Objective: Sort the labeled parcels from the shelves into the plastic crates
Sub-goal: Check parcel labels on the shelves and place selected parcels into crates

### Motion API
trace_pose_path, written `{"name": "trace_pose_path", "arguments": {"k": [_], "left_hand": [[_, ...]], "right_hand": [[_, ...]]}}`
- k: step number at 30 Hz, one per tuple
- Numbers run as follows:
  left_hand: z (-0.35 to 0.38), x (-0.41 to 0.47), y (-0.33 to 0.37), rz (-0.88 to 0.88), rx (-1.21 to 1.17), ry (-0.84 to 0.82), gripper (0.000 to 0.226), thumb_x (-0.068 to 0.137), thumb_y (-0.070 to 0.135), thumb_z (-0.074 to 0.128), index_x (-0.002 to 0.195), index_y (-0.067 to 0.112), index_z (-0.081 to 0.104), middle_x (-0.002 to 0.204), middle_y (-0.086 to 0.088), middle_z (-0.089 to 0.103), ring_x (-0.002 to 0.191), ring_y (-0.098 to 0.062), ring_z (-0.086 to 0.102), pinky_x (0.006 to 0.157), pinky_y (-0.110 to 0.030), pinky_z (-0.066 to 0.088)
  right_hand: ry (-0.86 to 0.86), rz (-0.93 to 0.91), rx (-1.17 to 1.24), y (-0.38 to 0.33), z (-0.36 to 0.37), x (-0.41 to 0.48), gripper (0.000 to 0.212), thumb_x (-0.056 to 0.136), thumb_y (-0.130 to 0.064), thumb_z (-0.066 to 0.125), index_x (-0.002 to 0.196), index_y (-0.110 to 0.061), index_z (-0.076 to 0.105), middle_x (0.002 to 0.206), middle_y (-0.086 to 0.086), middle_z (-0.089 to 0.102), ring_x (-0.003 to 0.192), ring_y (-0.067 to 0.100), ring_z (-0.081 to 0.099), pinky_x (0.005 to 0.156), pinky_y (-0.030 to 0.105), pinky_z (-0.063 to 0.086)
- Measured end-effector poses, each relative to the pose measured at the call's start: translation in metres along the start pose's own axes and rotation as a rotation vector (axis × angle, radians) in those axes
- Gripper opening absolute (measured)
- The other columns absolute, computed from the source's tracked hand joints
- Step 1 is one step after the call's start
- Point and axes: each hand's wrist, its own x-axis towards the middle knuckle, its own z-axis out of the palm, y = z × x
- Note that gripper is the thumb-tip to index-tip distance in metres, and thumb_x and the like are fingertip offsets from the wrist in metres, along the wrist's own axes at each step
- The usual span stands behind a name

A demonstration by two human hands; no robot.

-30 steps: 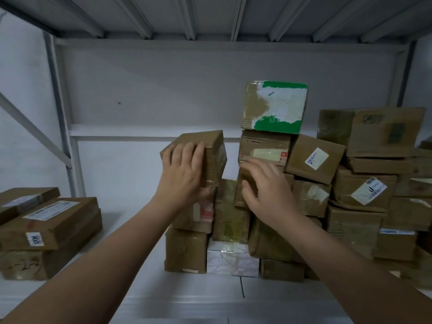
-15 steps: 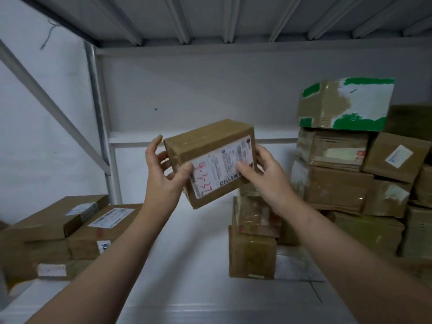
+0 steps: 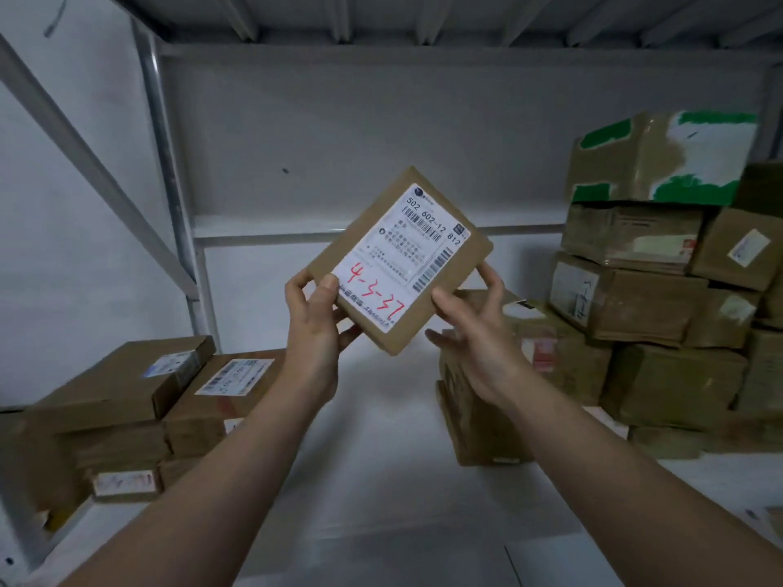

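The parcel (image 3: 400, 260), a flat brown cardboard rectangle, is held in mid-air at centre frame, its long axis running 7 to 1 o'clock. Its smooth white label (image 3: 423, 235) faces the camera and shows barcodes and a red handwritten "4-3-37". The left hand (image 3: 315, 328) pinches its 8 o'clock corner and the right hand (image 3: 474, 332) grips its 4 o'clock edge. Taped cartons (image 3: 635, 307) stack at 3 o'clock.
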Motion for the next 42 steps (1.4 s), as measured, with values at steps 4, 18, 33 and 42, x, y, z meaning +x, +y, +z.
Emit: {"name": "trace_pose_path", "arguments": {"k": [4,18,33,42], "left_hand": [[0.001,-0.016,-0.021,-0.066,-0.063,-0.086,0.021,0.094,0.029,0.051,0.109,0.026,0.037,0.108,0.000,0.065,0.106,-0.016,0.062,0.093,-0.037,0.051],[-0.034,-0.031,-0.039,0.088,0.083,-0.143,0.046,0.099,0.017,0.045,0.145,0.021,0.039,0.133,0.001,0.059,0.115,-0.011,0.061,0.090,-0.024,0.053],[-0.090,-0.028,-0.024,0.265,0.419,-0.115,0.054,0.088,0.039,0.051,0.128,0.059,0.020,0.133,0.024,0.038,0.119,0.010,0.046,0.089,-0.011,0.046],[-0.148,-0.016,0.007,0.563,0.954,0.000,0.043,0.090,0.010,0.061,0.126,0.032,0.055,0.154,-0.004,0.015,0.124,-0.012,0.037,0.098,-0.028,0.041]], "right_hand": [[0.018,-0.083,0.040,0.014,0.014,-0.004,0.103,0.062,-0.037,0.083,0.143,-0.049,0.020,0.127,-0.002,0.063,0.116,0.023,0.061,0.094,0.051,0.052],[-0.026,-0.140,-0.146,0.031,0.025,-0.021,0.074,0.094,-0.013,0.059,0.152,-0.035,0.018,0.130,-0.011,0.061,0.115,0.013,0.062,0.096,0.040,0.052],[0.033,-0.280,-0.221,0.046,0.080,-0.017,0.061,0.091,-0.018,0.065,0.130,-0.047,0.028,0.141,-0.007,0.045,0.127,0.011,0.049,0.096,0.041,0.052],[-0.166,-0.286,-0.435,0.041,0.129,-0.006,0.044,0.089,-0.019,0.067,0.125,-0.031,0.045,0.141,-0.004,0.039,0.125,0.005,0.043,0.091,0.009,0.045]]}}
